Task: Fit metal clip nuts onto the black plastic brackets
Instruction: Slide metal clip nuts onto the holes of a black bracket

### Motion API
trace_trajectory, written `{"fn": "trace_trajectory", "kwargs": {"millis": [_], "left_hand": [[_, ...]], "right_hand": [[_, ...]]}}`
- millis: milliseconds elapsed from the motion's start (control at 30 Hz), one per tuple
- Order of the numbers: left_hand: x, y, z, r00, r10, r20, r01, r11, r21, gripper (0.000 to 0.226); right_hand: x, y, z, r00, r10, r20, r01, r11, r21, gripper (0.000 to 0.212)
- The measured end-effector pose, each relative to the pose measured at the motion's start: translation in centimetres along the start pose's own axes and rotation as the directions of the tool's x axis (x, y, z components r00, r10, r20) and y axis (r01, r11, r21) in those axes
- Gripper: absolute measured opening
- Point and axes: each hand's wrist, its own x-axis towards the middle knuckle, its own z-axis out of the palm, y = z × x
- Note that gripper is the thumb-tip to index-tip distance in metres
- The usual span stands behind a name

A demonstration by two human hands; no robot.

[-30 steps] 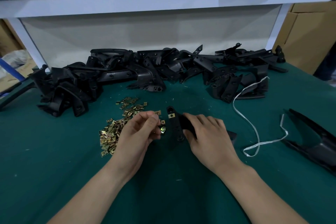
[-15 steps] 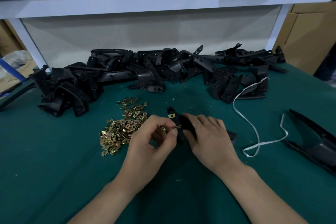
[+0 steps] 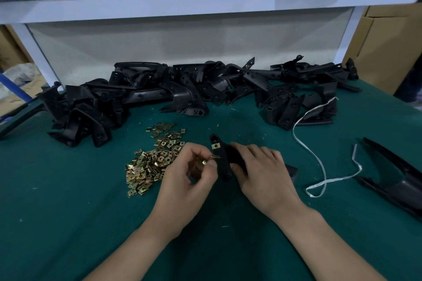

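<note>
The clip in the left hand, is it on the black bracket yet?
Not fully on: the left hand pinches the clip against the bracket edge. A fitted clip sits above.

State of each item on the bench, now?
left hand, pinches a clip nut at the edge of the bracket
right hand, grips the bracket
bracket, one fitted clip nut near its far end
loose clip nuts, heaped, unfitted
bracket pile, jumbled at the back
white cord, slack

One held bracket (image 3: pixel 223 163) with one fitted clip nut (image 3: pixel 215 145), plus one pinched clip nut (image 3: pixel 214 156). Heaped beyond counting: loose clip nuts (image 3: pixel 153 164) and far-edge brackets (image 3: pixel 182 93). One white cord (image 3: pixel 319 166), one long black part (image 3: pixel 399 180) at the desk's (image 3: pixel 68 212) right edge.
</note>
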Motion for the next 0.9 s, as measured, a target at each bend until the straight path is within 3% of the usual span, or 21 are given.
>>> {"fn": "trace_trajectory", "kwargs": {"millis": [133, 267, 400, 500, 733, 900], "left_hand": [[0.6, 0.0, -0.4, 0.988, -0.151, -0.019, 0.146, 0.976, -0.164, 0.012], [1.0, -0.3, -0.9, 0.966, -0.258, -0.031, 0.248, 0.952, -0.181, 0.02], [1.4, -0.9, -1.0, 0.956, -0.285, -0.071, 0.265, 0.942, -0.207, 0.028], [1.8, -1.2, -1.3, 0.934, -0.349, -0.08, 0.307, 0.896, -0.322, 0.033], [2.3, -2.0, -2.2, 0.884, -0.467, -0.039, 0.371, 0.749, -0.549, 0.015], [2.5, -2.3, -2.2, 0.884, -0.467, 0.007, 0.368, 0.688, -0.625, 0.02]], "right_hand": [[-0.1, 0.0, 0.0, 1.0, 0.0, -0.001, 0.0, 1.0, 0.003, 0.047], [-0.1, 0.1, 0.0, 1.0, 0.003, 0.003, -0.003, 1.0, -0.01, 0.047], [-0.1, 0.0, 0.0, 1.0, 0.004, 0.004, -0.004, 1.0, -0.012, 0.047], [-0.1, 0.0, -0.1, 1.0, 0.006, 0.006, -0.006, 1.0, -0.005, 0.047], [-0.1, 0.0, -0.3, 1.0, 0.005, 0.015, -0.004, 1.0, -0.001, 0.046], [-0.1, 0.0, -0.3, 1.0, 0.006, 0.024, -0.006, 1.0, -0.002, 0.045]]}}
